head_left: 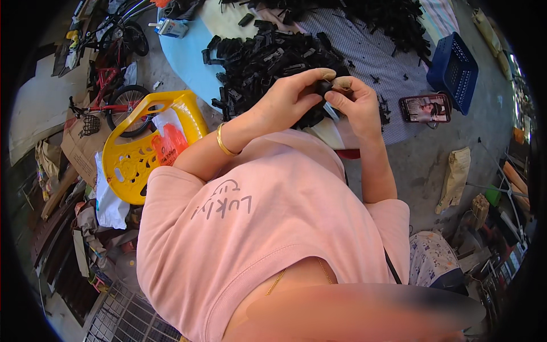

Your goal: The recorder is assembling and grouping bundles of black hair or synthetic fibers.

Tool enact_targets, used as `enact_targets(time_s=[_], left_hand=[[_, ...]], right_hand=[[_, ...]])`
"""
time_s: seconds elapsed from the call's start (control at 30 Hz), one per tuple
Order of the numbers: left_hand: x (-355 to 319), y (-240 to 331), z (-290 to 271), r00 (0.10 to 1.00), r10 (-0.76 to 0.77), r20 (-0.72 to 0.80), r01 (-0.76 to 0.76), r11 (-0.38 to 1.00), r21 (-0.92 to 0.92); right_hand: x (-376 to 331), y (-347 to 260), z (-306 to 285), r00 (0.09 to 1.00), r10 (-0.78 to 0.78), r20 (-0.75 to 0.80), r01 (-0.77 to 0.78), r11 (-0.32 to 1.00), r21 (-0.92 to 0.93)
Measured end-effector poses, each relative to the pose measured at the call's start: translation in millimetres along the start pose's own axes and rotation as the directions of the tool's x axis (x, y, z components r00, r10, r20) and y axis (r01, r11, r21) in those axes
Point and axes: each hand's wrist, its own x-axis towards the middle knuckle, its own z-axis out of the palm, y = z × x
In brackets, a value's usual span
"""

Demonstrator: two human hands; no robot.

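Close together in front of my chest, my left hand (293, 97) and my right hand (358, 105) pinch a small black plastic piece (323, 86) between their fingertips. Its exact kind is too small and too covered to make out. Tan coverings wrap some fingertips on both hands, and a gold bracelet circles my left wrist. Just beyond and beneath the hands lies a large heap of black plastic parts (245, 71) on a cloth-covered surface (191, 65). A second heap of thin black pieces (393, 25) spreads over the far right of the cloth.
A yellow plastic chair (128, 179) with a red bag (171, 142) stands at left, near a red bicycle (105, 85). At right are a phone (425, 108) showing a picture and a blue basket (464, 85). A small blue-and-white carton (172, 27) sits on the cloth's far left.
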Motion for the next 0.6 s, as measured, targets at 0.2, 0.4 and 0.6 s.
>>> enact_targets(time_s=[0.2, 0.4, 0.6], left_hand=[[-7.3, 4.6, 6.7, 1.000, -0.008, 0.002, 0.008, 0.998, 0.061], [3.1, -17.4, -6.8, 0.988, -0.150, -0.029, 0.111, 0.833, -0.542], [8.5, -17.3, -11.4, 0.990, -0.119, -0.070, 0.075, 0.889, -0.452]], right_hand=[[-3.2, 7.2, 11.6, 1.000, 0.016, -0.003, -0.016, 0.994, -0.107], [3.2, 3.0, 7.8, 0.991, 0.119, 0.066, -0.130, 0.974, 0.185], [7.1, -6.7, 15.1, 0.997, -0.018, 0.079, 0.036, 0.973, -0.230]])
